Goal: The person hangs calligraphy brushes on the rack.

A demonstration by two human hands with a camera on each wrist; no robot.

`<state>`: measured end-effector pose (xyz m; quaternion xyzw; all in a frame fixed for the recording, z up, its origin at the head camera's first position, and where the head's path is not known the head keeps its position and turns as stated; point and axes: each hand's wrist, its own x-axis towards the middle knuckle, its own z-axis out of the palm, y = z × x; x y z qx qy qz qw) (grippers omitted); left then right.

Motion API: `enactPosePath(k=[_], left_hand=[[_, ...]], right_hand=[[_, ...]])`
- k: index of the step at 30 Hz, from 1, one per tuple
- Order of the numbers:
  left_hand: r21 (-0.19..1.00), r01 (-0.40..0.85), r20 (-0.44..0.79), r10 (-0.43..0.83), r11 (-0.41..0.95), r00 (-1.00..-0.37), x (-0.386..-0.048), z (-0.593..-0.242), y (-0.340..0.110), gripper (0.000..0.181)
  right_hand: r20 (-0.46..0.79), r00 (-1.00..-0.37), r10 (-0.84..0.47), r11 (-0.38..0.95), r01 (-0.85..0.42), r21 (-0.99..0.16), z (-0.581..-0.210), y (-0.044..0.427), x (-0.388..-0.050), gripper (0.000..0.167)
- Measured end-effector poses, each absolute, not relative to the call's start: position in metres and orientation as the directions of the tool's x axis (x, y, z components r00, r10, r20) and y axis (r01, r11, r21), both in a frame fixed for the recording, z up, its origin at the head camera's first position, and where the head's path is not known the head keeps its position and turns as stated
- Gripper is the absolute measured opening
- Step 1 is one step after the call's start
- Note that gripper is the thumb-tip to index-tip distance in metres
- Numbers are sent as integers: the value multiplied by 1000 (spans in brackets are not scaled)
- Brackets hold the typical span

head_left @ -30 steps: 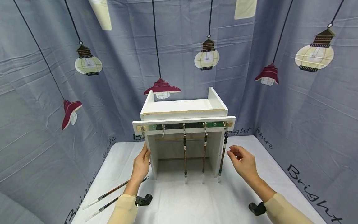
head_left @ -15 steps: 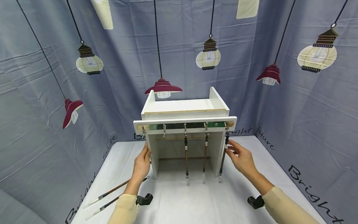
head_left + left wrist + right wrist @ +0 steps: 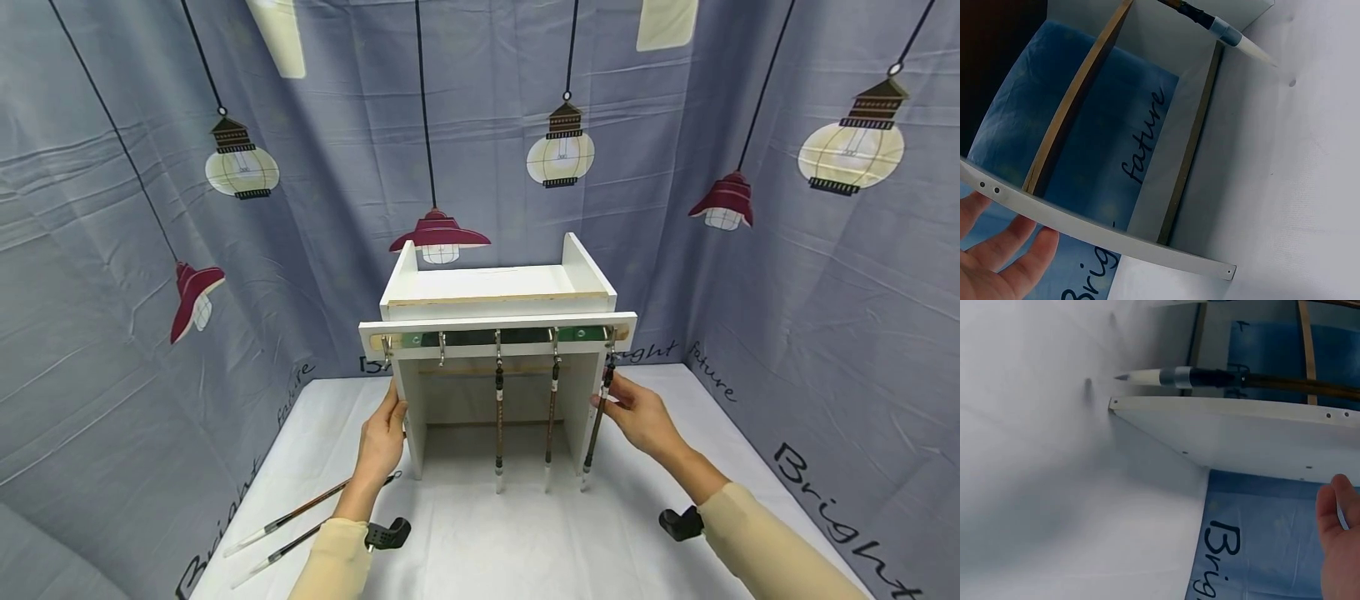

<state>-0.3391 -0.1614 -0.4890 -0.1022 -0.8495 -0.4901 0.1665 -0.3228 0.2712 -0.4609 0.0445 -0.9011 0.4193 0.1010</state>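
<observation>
A: Where do we find the shelf (image 3: pixel 480 283)?

B: At the centre of our clock, on the white table (image 3: pixel 495 546), with three brushes (image 3: pixel 552 408) hanging from its hooks (image 3: pixel 442 350), 6 round toward 4 o'clock

A: And the left hand (image 3: pixel 379 437)?

B: At 8 o'clock, its fingers barely bent, touching the outside of the left panel (image 3: pixel 1122 244)

A: The right hand (image 3: pixel 643 417)?

B: Between 3 and 4 o'clock, fingers loosely extended at the right panel (image 3: pixel 1222 434), partly behind the rightmost brush (image 3: pixel 597 427); we cannot tell how firmly they press

A: What else do we see?

B: Two loose brushes (image 3: pixel 306 507) toward 8 o'clock, partly behind the left forearm
</observation>
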Motion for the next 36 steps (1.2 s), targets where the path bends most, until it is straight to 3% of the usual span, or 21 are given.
enactPosePath(k=[8,16,36], left_hand=[[789,346,396,10,508,-918,-340,-490,-162,55],[778,342,398,9,527,-917,-338,-489,-162,55],[825,316,345,26,469,-938,-338,-486,-163,56]], right_hand=[[190,-982,-8,612,-156,-775,-460,273,-329,75],[178,-984,-8,635,-143,-759,-457,271,-330,60],[165,-986,-9,630,-134,-765,-457,268,-332,59]])
